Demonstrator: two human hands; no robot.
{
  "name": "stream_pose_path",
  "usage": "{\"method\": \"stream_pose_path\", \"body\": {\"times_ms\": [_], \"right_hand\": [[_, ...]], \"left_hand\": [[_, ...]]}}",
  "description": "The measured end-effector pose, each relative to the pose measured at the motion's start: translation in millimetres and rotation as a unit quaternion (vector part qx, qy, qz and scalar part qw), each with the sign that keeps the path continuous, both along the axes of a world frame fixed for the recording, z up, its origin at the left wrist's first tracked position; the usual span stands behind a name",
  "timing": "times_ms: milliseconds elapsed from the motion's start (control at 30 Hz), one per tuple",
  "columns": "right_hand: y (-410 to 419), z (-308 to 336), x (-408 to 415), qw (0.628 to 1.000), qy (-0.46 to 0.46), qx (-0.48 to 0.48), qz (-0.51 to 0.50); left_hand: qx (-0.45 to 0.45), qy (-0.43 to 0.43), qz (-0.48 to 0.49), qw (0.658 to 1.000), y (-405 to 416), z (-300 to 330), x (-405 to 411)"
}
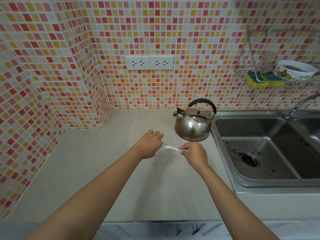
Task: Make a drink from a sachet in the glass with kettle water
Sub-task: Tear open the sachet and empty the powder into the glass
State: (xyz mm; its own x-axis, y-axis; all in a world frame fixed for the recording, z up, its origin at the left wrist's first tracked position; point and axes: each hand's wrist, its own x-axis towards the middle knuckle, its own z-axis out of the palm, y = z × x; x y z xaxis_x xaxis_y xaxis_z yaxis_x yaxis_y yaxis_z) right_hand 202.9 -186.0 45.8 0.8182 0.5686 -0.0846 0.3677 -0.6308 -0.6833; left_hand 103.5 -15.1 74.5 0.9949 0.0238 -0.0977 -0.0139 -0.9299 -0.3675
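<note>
Hands first: your left hand (150, 146) and right hand (195, 154) each pinch one end of the white sachet (173, 148), stretched just above the clear glass (161, 157) on the countertop (97, 170). Beyond them, the steel kettle (193, 126) stands beside the sink (266, 149).

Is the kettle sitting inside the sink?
No, the kettle stands on the counter, just left of the sink.

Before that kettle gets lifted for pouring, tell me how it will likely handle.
The kettle looks like polished steel with a wide rounded base, so it probably sits stable and resists tipping. Its arched black handle should give a firm grip. Its weight depends on the water inside, which cannot be seen.
</note>
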Motion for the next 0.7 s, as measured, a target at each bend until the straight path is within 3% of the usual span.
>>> {"method": "stream_pose_path", "body": {"times_ms": [400,700], "right_hand": [[4,1,-5,0.982,-0.167,-0.073,0.039],[4,-1,-7,0.977,-0.19,-0.077,0.051]], "left_hand": [[0.172,0.105,-0.107,0.974,-24,9,17],[0.198,0.122,-0.13,0.964,-32,10,22]]}}
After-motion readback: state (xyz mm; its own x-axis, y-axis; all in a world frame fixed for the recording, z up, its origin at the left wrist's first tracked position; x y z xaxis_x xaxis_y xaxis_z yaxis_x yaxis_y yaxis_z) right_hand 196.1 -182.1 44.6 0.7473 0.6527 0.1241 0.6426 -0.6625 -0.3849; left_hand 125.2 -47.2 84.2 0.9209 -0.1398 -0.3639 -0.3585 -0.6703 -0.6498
